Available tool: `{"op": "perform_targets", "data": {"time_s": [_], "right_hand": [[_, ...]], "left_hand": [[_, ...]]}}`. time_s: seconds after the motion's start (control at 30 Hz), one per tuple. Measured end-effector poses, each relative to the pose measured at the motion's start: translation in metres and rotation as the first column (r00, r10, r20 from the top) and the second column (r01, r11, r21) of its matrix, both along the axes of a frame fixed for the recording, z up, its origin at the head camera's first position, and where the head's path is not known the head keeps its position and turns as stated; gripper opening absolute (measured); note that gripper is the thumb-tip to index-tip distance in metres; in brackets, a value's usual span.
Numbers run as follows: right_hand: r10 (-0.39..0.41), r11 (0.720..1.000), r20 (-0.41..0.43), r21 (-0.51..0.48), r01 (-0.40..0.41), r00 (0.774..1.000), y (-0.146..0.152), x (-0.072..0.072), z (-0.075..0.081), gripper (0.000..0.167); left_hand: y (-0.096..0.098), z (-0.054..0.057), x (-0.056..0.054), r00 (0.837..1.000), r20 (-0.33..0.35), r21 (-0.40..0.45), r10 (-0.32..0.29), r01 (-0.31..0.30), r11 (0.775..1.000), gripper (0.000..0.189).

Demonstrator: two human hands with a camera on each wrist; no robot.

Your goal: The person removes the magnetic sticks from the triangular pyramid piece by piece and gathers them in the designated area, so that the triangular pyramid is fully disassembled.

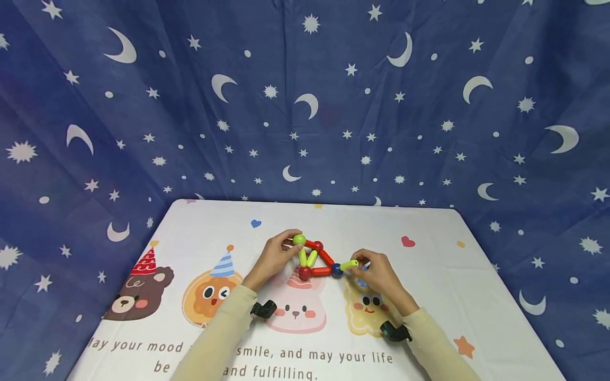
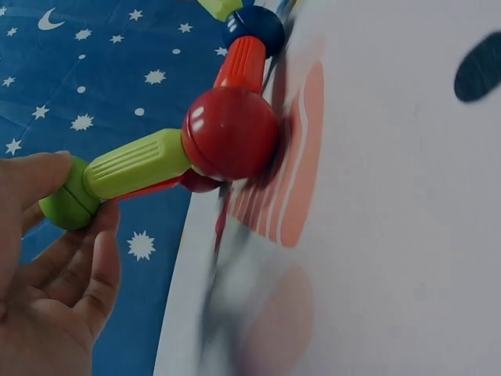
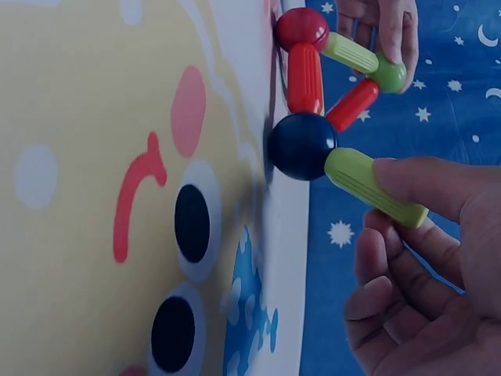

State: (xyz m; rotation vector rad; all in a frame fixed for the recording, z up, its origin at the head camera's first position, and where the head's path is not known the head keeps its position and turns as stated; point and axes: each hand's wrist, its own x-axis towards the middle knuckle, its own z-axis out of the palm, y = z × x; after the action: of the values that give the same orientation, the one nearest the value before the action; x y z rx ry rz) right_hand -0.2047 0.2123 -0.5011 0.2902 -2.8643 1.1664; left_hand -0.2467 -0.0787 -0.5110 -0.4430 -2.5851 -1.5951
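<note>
A toy frame of balls and ribbed rods stands on the table. My left hand (image 1: 278, 255) pinches its light-green ball (image 1: 299, 239), raised above the tabletop in the left wrist view. One yellow-green rod (image 2: 141, 166) slopes from that ball down to a near red ball (image 2: 231, 133). Another yellow-green rod (image 1: 312, 258) stands beside it. Red rods (image 1: 321, 271) link the near red ball, a far red ball (image 1: 318, 246) and a dark blue ball (image 1: 337, 271). Between thumb and fingers, my right hand (image 1: 377, 271) holds a yellow-green rod (image 3: 368, 184), its other end against the blue ball.
The white tablecloth (image 1: 429, 254) carries printed cartoon animals, hearts and lettering. Behind the far table edge hangs a dark blue curtain (image 1: 305, 143) with moons and stars. A black wrist camera (image 1: 263, 309) sits on the left wrist, another camera (image 1: 395, 332) on the right.
</note>
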Motion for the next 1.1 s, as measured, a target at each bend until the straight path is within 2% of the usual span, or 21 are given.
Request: {"op": "perform_targets", "data": {"time_s": [0.27, 0.5, 0.8, 0.93, 1.1], "right_hand": [[-0.014, 0.999, 0.012, 0.048, 0.013, 1.000, 0.007, 0.001, 0.001, 0.018], [-0.008, 0.998, 0.019, 0.057, 0.007, 1.000, 0.012, 0.001, -0.006, 0.018], [-0.034, 0.998, 0.050, 0.059, 0.031, 0.998, 0.019, -0.006, -0.012, 0.019], [-0.031, 0.998, 0.071, 0.059, 0.027, 0.997, 0.022, -0.010, -0.013, 0.020], [-0.036, 0.997, 0.052, 0.069, 0.032, 0.998, 0.028, -0.015, -0.014, 0.019]], "left_hand": [[-0.007, -0.002, 0.000, 1.000, -0.008, -0.012, 0.020, -0.020, 1.000, 0.037], [-0.014, -0.003, -0.001, 1.000, -0.016, -0.026, 0.012, -0.012, 1.000, 0.038], [-0.024, -0.004, 0.001, 0.999, 0.043, -0.057, -0.002, 0.004, 0.998, 0.030], [-0.027, -0.006, 0.002, 0.998, 0.061, -0.088, -0.009, 0.014, 0.996, 0.035], [-0.030, -0.009, 0.002, 0.996, 0.083, -0.128, -0.014, 0.025, 0.991, 0.038]]}}
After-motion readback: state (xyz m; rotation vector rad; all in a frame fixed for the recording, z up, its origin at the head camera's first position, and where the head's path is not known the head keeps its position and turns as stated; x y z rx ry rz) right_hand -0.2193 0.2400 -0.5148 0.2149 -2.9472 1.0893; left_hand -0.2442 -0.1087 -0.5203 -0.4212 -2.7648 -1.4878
